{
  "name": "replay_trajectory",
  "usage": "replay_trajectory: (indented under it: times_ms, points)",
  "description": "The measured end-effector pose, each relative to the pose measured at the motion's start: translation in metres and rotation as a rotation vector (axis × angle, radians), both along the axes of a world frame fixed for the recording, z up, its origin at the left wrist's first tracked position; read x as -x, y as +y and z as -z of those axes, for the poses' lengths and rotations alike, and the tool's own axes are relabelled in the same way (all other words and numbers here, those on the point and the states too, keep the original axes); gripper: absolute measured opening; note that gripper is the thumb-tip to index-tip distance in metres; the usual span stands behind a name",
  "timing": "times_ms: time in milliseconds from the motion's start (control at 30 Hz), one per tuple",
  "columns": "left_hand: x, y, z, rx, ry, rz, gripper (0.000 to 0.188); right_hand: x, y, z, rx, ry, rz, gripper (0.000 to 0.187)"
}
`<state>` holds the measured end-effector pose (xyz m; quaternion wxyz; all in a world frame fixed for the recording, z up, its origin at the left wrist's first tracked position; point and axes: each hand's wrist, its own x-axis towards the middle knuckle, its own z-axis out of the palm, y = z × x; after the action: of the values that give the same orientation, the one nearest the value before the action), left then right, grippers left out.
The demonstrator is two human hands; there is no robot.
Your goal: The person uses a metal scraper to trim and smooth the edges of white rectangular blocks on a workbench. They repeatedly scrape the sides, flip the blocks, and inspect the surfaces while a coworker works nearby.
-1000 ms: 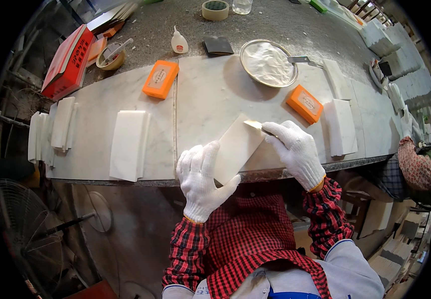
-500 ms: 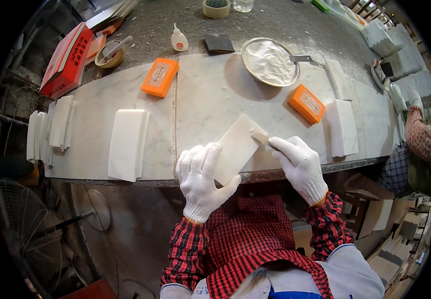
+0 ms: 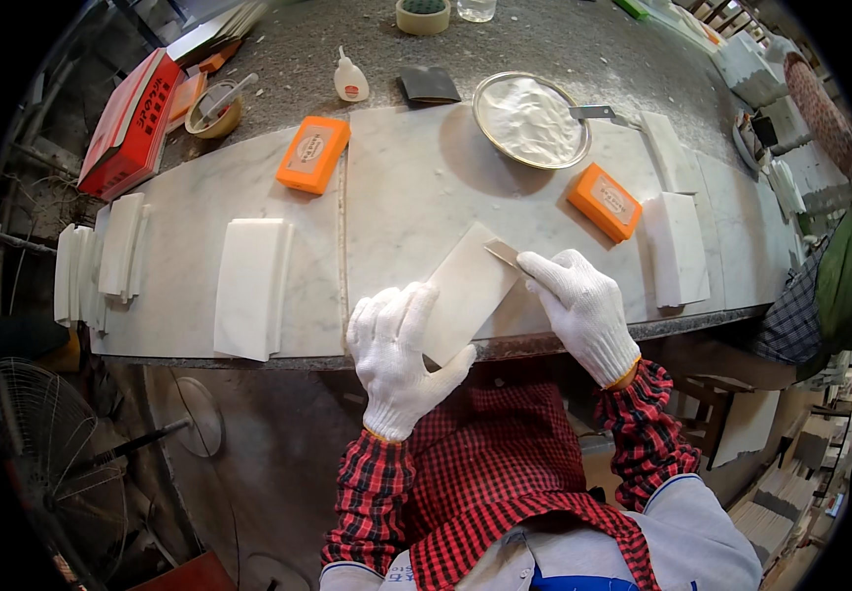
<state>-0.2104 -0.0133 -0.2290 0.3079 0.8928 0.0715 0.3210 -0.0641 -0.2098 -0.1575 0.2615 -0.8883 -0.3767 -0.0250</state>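
Note:
A white marble tile (image 3: 467, 288) lies slanted at the worktop's near edge, its near corner at my left hand (image 3: 391, 350). That gloved hand grips it, fingers along the left side and thumb by the near corner. Between the thumb and fingers of my right hand (image 3: 579, 305), also gloved, is a small putty knife (image 3: 503, 253). Its thin blade rests on the tile's far right part. Beyond the tile stands a metal bowl (image 3: 483, 138) of white paste (image 3: 534, 116), with another flat metal tool (image 3: 593, 112) across its rim.
Orange boxes (image 3: 313, 155) (image 3: 604, 203) flank the middle. White tile stacks stand at left (image 3: 248, 286) and right (image 3: 678, 251). Farther back are a squeeze bottle (image 3: 350, 79), black sandpaper (image 3: 430, 85), tape (image 3: 423, 16) and a red box (image 3: 130, 123). A co-worker's sleeve (image 3: 822, 113) shows at far right.
My right hand has shifted slightly left and away, sliding the putty knife across the tile; the paste seen by its blade no longer shows. The co-worker's arm has reached farther away.

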Motion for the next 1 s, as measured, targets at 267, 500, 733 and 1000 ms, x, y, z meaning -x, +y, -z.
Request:
replay_trajectory:
  times_ms: [267, 500, 733, 1000]
  points:
    - [0.002, -0.001, 0.003, -0.002, 0.010, 0.008, 0.087, -0.001, -0.012, -0.006, 0.151, -0.062, -0.032, 0.028]
    - [0.010, 0.002, -0.023, 0.157, 0.140, 0.017, 0.088, -0.013, -0.043, 0.021, -0.253, 0.093, 0.006, 0.035]
    - [-0.014, 0.041, -0.050, 0.686, 0.105, -0.148, 0.064, -0.025, -0.054, 0.038, -0.443, 0.040, 0.157, 0.032]
    - [-0.123, 0.107, -0.055, 0.961, 0.196, -0.132, 0.077, -0.025, -0.048, 0.037, -0.429, -0.085, 0.192, 0.031]
